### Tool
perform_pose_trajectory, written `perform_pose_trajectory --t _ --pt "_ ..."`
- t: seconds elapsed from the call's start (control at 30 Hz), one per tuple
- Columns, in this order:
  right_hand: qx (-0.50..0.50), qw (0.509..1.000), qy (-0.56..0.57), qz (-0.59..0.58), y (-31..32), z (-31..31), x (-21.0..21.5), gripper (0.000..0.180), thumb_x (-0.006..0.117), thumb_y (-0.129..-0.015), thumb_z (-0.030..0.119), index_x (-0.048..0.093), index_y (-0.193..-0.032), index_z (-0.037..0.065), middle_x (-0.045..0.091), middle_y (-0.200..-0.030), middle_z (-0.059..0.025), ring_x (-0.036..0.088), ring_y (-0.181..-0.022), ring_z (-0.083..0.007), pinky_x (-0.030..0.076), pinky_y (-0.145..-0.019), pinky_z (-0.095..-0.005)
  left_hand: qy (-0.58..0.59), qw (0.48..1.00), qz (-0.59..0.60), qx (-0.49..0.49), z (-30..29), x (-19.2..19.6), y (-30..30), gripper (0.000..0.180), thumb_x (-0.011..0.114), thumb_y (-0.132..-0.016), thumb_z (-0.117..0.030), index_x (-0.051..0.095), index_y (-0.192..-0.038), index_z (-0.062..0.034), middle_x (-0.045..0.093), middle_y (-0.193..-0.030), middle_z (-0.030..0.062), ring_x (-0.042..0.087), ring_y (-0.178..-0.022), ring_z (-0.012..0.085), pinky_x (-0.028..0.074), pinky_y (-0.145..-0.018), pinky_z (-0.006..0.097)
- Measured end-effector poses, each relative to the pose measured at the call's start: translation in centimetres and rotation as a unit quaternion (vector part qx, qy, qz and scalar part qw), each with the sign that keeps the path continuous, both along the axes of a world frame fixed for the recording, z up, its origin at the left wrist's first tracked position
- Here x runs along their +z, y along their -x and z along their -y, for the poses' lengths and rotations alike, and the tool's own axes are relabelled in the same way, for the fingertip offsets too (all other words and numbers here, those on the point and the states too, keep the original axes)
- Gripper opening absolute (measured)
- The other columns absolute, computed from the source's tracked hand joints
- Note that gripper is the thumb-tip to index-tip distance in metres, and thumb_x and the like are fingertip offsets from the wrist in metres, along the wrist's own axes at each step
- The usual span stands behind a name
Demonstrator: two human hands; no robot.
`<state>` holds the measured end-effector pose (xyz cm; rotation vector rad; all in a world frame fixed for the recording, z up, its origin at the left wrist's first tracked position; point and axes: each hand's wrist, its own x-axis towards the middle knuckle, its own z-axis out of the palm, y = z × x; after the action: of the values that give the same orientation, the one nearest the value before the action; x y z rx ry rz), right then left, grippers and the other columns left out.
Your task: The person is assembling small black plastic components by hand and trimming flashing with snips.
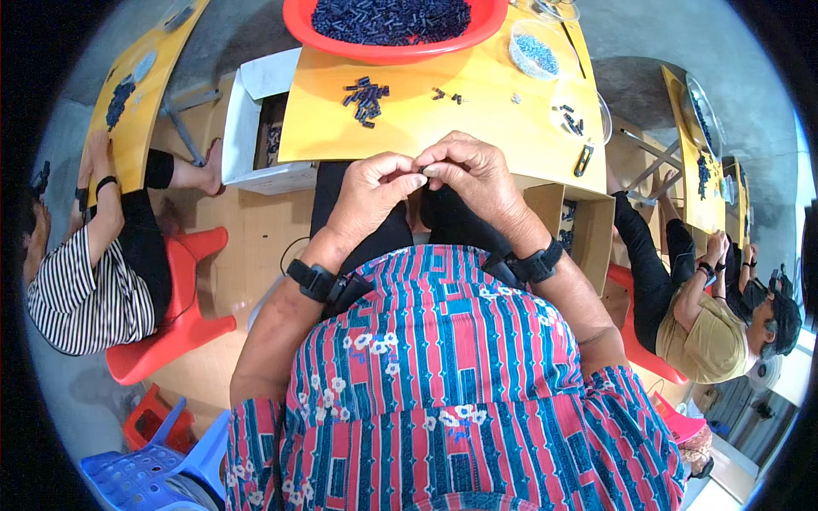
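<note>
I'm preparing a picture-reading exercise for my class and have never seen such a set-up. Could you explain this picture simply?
There is no robot here, just a person's bare left hand and right hand. The picture comes from a wide fisheye camera on the person's head, looking down, so straight edges bend near the rim.

On the yellow table are a red basin full of small dark pieces, a loose pile of dark tube-shaped pieces, and a clear bowl of tiny bluish bits.

The fingertips meet near the table's edge. They seem to pinch a small dark piece, too hidden to identify. Other people sit at tables on either side.
</note>
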<state>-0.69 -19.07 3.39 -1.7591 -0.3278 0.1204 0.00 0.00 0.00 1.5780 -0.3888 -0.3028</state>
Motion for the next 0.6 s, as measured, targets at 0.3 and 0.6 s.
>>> perform_pose_trajectory --t 0.3,0.6 --pt "0.004 0.999 0.015 -0.044 -0.4 -0.6 -0.7 0.009 0.061 -0.086 -0.003 0.065 -0.094 -0.001 0.056 -0.087 -0.0032 0.060 -0.070 -0.0086 0.051 -0.066 -0.0207 0.029 0.998 -0.064 -0.002 -0.6 0.5 -1.2 0.010 0.066 -0.085 -0.004 0.066 -0.094 0.0011 0.063 -0.082 -0.0008 0.056 -0.072 0.0054 0.048 -0.066 0.021" --pt "-0.023 0.993 -0.056 -0.104 -1.4 -0.2 -1.8 0.007 0.063 -0.084 0.001 0.069 -0.088 0.001 0.059 -0.082 -0.0043 0.060 -0.067 -0.0095 0.050 -0.062 -0.0226 -0.039 0.998 -0.035 -0.037 0.1 -0.1 -2.8 0.005 0.066 -0.083 0.000 0.062 -0.086 0.0000 0.060 -0.079 -0.0013 0.055 -0.072 0.0047 0.047 -0.066 0.021"
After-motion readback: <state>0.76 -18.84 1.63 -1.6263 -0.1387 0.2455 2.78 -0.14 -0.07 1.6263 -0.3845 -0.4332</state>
